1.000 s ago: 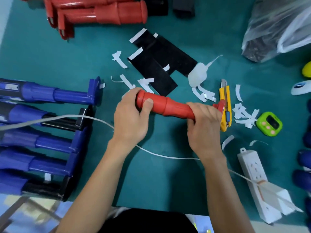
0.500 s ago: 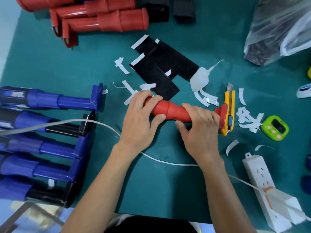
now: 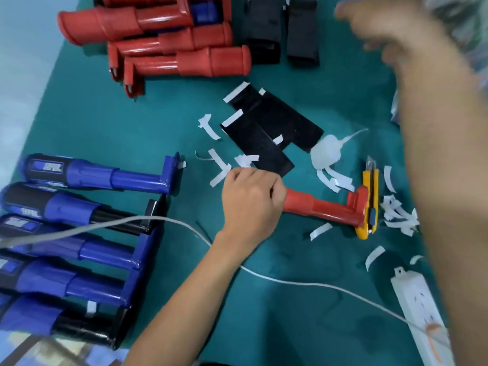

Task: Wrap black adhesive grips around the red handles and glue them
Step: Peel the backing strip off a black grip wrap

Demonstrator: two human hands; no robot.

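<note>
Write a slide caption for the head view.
Left hand grips a red handle on the teal mat, black adhesive grips lying beyond it; the blurred right hand is raised.

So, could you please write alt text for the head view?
A person's left hand grips one end of a red handle on a teal table, while the blurred right hand hovers at upper right. Black grip sheets lie beyond.
</note>
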